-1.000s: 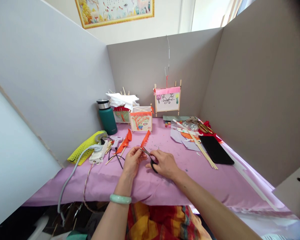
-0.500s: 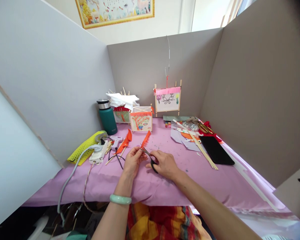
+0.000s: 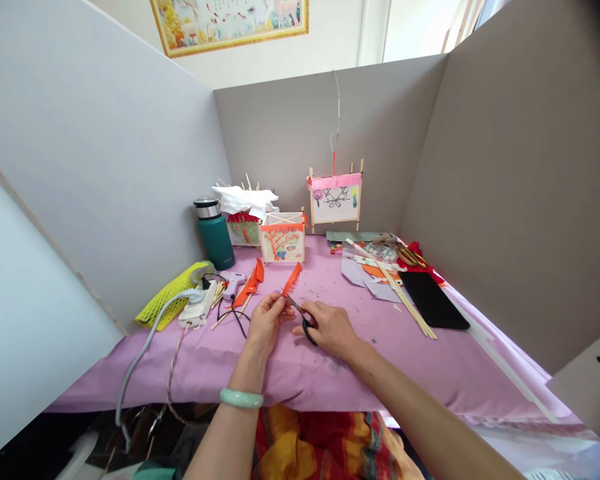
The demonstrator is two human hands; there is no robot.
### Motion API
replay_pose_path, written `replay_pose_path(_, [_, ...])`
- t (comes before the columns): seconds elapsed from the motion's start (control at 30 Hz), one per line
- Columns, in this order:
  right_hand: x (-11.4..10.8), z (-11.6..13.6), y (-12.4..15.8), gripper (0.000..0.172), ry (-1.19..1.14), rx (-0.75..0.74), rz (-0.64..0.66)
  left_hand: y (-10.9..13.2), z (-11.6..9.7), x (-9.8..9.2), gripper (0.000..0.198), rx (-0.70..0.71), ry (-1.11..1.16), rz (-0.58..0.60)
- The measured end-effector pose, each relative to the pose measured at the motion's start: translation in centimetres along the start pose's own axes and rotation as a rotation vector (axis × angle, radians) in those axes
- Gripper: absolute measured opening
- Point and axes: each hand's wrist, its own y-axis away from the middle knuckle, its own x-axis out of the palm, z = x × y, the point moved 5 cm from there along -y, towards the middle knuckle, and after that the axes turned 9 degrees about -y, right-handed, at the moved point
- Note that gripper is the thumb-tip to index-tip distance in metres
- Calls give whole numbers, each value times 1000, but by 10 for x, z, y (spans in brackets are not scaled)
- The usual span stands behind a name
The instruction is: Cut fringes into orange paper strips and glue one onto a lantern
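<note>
Between the fingertips of my left hand (image 3: pixel 269 319) is the near end of a narrow orange paper strip (image 3: pixel 293 280), its right edge cut into a fringe. My right hand (image 3: pixel 330 328) grips black-handled scissors (image 3: pixel 307 328), with fingers in the handle. The scissor blades point up and left and meet the strip close to my left fingertips. Beyond the strip stands a paper lantern (image 3: pixel 283 244) with stick edges, an orange fringe and a drawn tree. More orange paper (image 3: pixel 251 287) lies left of my hands.
At left are a green bottle (image 3: pixel 216 240), a glue gun (image 3: pixel 235 285), a power strip (image 3: pixel 198 308) and cables. Another lantern (image 3: pixel 335 200) hangs from a wire at the back. Wooden sticks (image 3: pixel 405 300), a black phone (image 3: pixel 433 300) and paper pieces lie at right. Grey partitions (image 3: pixel 320 120) enclose the table.
Both hands stay in nearly the same place. The scissors and the orange strip have shifted only very slightly.
</note>
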Motion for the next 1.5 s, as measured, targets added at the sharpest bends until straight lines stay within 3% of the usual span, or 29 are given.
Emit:
replay_pose_path(0.67, [1,-2,-1,34,-3,-13,-17,0,0,0,34,-4,-3,-4])
replay_pose_path(0.97, [-1,-1,1,42,-17,-18,-25,0,0,1,32,-1,-14,10])
replay_pose_path(1.5, [-1,0,0,34,-6,-3,-11,2,-2,4,27,-1,-37,39])
